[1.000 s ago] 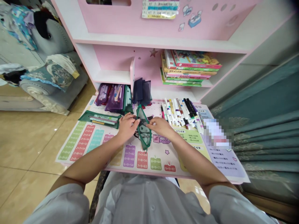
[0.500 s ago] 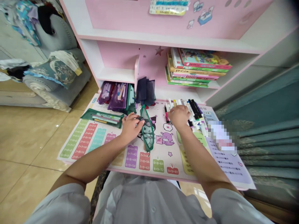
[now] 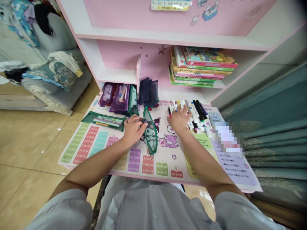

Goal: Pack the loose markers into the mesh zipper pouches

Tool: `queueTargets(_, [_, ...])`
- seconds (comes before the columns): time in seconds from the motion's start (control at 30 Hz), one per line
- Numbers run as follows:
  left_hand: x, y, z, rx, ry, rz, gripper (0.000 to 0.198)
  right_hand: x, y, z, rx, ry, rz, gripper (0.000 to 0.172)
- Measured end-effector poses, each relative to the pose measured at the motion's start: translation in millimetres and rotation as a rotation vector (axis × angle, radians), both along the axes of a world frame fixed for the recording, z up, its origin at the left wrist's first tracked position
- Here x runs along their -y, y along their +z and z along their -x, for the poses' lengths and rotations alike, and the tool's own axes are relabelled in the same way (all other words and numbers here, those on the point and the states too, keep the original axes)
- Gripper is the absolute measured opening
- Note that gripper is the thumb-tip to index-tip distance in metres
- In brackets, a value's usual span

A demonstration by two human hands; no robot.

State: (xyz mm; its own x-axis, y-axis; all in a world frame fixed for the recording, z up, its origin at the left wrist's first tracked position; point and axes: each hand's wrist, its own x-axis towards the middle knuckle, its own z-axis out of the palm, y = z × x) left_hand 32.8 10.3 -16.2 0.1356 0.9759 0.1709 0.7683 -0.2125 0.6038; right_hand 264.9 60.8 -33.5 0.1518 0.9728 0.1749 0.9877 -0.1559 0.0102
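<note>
My left hand [image 3: 134,130] grips the upper edge of a see-through mesh pouch with green trim [image 3: 150,135], which lies lengthwise on a printed multiplication desk mat [image 3: 169,156]. The pouch looks unzipped at the top, but I cannot tell for certain. My right hand [image 3: 178,118] rests with spread fingers on a heap of marker pens [image 3: 196,115], at the near left of the heap. I cannot tell whether it has hold of a single marker. A cartoon character print on the mat lies partly under the pouch.
Purple pouches [image 3: 120,99] and dark mesh pouches [image 3: 148,92] stand against the pink-and-white shelf unit [image 3: 115,76]. A green pen case [image 3: 104,123] lies left of my left hand. Stacked books [image 3: 201,67] fill the shelf above. A blurred paper [image 3: 226,139] lies at the right.
My right hand has left the pouch and moved right and forward onto the markers. My left hand and the pouch have stayed almost where they were.
</note>
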Motion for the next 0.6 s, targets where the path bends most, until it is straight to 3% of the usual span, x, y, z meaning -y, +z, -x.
queueTargets(0.2, [-0.4, 0.5, 0.5, -0.002, 0.004, -0.001, 0.033, 2.1, -1.9, 3.3, 0.019, 0.012, 0.029, 0.038])
queueTargets(0.43, [0.5, 2.8, 0.2, 0.005, 0.002, 0.017, 0.035, 4.0, -4.5, 5.9, 0.08, -0.025, 0.189, 0.039])
queueTargets(0.6, [1.1, 4.7, -0.8, 0.007, 0.006, 0.029, 0.035, 1.4, -4.6, 6.4, 0.018, -0.008, 0.109, 0.04])
